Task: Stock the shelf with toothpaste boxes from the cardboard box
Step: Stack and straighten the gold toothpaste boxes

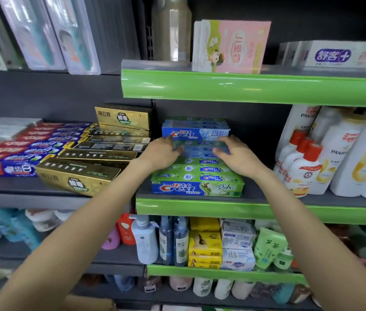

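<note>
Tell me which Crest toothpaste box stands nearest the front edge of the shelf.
The green-and-blue Crest box at the front of the row, its face readable. The other green boxes lie behind it, and the blue Crest box sits at the back.

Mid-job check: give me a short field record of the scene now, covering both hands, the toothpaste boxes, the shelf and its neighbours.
left hand: fingers curled on the left end of a blurred green Crest toothpaste box
right hand: on the right end of the same box
front row: green-and-blue Crest boxes lying flat
rear stack: blue Crest boxes
shelf: dark shelf with glossy green edge strip
left neighbour: gold toothpaste boxes
right neighbour: white Pantene bottles
cardboard box: cannot identify
</note>
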Demonstrator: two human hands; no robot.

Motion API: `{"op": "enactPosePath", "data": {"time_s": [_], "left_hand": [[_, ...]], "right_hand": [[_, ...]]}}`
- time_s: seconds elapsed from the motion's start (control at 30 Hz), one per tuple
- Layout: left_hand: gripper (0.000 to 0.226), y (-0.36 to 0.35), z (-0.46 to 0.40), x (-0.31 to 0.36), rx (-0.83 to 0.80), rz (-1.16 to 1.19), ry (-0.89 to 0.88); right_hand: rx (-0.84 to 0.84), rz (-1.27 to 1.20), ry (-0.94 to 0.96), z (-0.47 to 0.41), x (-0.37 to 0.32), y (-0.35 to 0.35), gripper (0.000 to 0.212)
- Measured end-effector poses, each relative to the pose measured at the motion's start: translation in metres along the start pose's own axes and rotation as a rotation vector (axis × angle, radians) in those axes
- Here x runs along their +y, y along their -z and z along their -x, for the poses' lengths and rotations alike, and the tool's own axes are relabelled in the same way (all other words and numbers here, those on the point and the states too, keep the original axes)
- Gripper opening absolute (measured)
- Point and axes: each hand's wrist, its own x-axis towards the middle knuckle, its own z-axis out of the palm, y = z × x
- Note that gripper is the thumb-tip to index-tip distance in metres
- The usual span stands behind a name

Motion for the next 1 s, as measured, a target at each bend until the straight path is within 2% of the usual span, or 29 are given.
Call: {"op": "enactPosePath", "data": {"time_s": [0.1, 0.23, 0.37, 0.47, 0.53, 0.6, 0.8, 1.0], "left_hand": [[0.041, 0.023, 0.057, 0.000, 0.204, 0.025, -0.234], [0.047, 0.039, 0.116, -0.038, 0.409, 0.042, -0.350], [0.067, 0.051, 0.140, -0.113, 0.291, -0.073, -0.351], [0.092, 0.056, 0.141, -0.166, 0.212, -0.120, -0.273], [0.105, 0.060, 0.140, -0.190, 0.180, -0.165, -0.226], [0.107, 0.062, 0.136, -0.207, 0.156, -0.186, -0.211], [0.078, 0.067, 0.109, -0.223, 0.142, -0.276, -0.289], [0.077, 0.060, 0.082, -0.219, 0.165, -0.306, -0.434]], "right_hand": [[0.077, 0.074, 0.214, 0.038, -0.023, 0.005, 0.041], [0.075, 0.066, 0.347, 0.072, -0.062, -0.005, 0.036], [0.011, 0.112, 0.393, 0.085, -0.100, -0.028, 0.042], [-0.037, 0.107, 0.401, 0.086, -0.122, -0.046, 0.052], [-0.088, 0.090, 0.395, 0.086, -0.137, -0.055, 0.060], [-0.125, 0.042, 0.386, 0.082, -0.153, -0.065, 0.065], [-0.161, 0.010, 0.187, 0.052, -0.194, -0.101, 0.071], [-0.016, -0.093, -0.074, 0.028, -0.214, -0.124, 0.070]]}}
